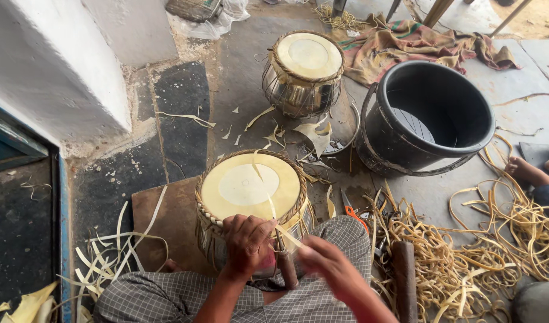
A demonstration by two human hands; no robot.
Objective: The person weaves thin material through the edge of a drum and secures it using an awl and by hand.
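While the left hand closes over the near rim of the drum at lower centre, its fingers curled and pressing on the plaited edge, the right hand pinches a pale strip that runs from that rim toward the lower right. A dark-handled tool stands between the two hands; which hand steadies it cannot be told. The drum rests upright between the person's knees, on checked cloth, partly over a brown board.

Judged from its metal shell and tight skin, the drum is heavy and rigid; the smooth cream head looks easily marked, so the laced rim and sides are the safer hold. The strip appears thin, springy and slippery, best gripped flat near its end.

A second drum stands at upper centre, a black bucket at upper right with crumpled cloth behind it. Orange-handled scissors lie right of the near drum, beside a heap of tan strips. The stone floor is littered with trimmings; a white wall fills the upper left. Another person's foot enters at the right edge.
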